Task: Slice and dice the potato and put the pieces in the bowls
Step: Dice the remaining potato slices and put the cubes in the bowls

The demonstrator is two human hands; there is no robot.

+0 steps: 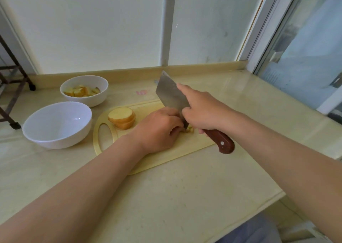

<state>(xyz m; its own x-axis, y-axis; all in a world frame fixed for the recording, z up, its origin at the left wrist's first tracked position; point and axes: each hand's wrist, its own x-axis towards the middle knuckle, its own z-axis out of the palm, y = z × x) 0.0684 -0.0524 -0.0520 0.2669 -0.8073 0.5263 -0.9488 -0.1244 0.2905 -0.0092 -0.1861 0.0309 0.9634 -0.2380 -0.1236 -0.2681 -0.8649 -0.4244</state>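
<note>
Pale stone bench (185,196) carrying a wooden cutting board (185,148). Right hand (201,111): grip clenched on the cleaver (171,93) handle, forefinger along the blade. Left hand (159,130): fingers curled, apparently pinning the mostly hidden potato piece (190,130) at the blade. Potato slices (122,118) are stacked on the board; the near bowl (55,141) is beside it, and the far bowl (92,100) holds potato chunks (81,91).

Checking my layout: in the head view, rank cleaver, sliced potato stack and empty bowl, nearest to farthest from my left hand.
1. cleaver, against the left hand fingers
2. sliced potato stack, left on the board
3. empty bowl, farther left, off the board
</note>
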